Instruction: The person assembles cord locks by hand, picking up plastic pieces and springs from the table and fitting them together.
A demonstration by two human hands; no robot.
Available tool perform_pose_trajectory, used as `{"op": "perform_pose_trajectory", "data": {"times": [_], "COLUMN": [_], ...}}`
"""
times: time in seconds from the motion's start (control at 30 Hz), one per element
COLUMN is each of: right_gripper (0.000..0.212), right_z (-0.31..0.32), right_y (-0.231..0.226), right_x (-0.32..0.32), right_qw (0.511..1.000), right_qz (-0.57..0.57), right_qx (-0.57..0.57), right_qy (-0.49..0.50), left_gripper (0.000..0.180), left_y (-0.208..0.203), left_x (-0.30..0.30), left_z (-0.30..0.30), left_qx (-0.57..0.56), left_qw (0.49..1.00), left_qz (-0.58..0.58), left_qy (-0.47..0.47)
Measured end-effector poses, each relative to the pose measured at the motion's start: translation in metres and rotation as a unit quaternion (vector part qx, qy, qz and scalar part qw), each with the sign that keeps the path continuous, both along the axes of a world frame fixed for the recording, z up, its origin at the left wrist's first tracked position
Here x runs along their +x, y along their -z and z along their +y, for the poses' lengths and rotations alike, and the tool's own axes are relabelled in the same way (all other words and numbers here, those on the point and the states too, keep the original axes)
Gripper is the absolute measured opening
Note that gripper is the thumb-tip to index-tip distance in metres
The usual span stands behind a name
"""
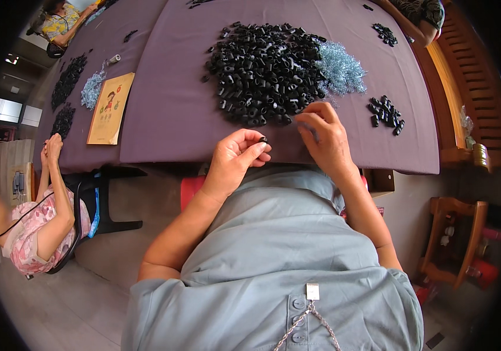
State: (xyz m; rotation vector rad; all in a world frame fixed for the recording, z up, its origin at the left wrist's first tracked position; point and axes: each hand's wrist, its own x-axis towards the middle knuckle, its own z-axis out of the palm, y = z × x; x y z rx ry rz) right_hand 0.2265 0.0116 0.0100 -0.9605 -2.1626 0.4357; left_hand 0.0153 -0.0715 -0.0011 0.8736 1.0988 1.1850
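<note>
My left hand pinches a small black plastic piece between thumb and fingers, just above the near edge of the table. To its right, my right hand is bent with thumb and fingertips drawn together beside the pile; anything between them is too small to make out. A big pile of short black tubular plastic pieces lies in front of both hands. Against its right side rests a heap of small, shiny pale-blue bits. A smaller group of black pieces sits to the right of my right hand.
Purple cloth covers the table. A tan booklet lies at the left. Beyond it are more black pieces and pale-blue bits, where a person in pink sits. Others sit at the far corners. A wooden bench stands right.
</note>
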Motion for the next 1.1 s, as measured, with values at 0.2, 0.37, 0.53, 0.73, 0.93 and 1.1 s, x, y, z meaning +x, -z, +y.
{"op": "perform_pose_trajectory", "data": {"times": [0.2,0.37,0.53,0.73,0.93,1.1], "right_gripper": [0.027,0.028,0.034,0.037,0.033,0.028], "right_z": [-0.004,0.004,0.005,-0.001,0.001,0.008], "right_y": [-0.006,0.0,-0.013,-0.003,-0.009,-0.021], "right_x": [-0.013,-0.004,-0.014,-0.026,-0.003,-0.011], "right_qw": [0.999,0.999,0.998,0.991,0.995,0.997], "right_qz": [-0.04,-0.029,-0.051,-0.122,-0.1,-0.066], "right_qx": [0.013,0.027,0.022,0.048,0.008,0.038], "right_qy": [-0.023,-0.012,-0.043,-0.035,-0.02,-0.029], "left_gripper": [0.015,0.016,0.016,0.016,0.016,0.017], "left_y": [0.001,-0.003,-0.003,-0.005,-0.005,-0.004], "left_x": [-0.001,0.0,0.0,0.001,0.0,0.0], "left_z": [0.001,0.0,0.0,0.001,0.001,0.001], "left_qx": [-0.001,-0.001,-0.003,-0.009,-0.006,-0.003], "left_qw": [1.0,1.0,1.0,1.0,1.0,1.0], "left_qz": [0.017,0.014,0.021,0.02,0.02,0.021], "left_qy": [0.005,0.001,0.006,0.0,0.003,0.01]}}
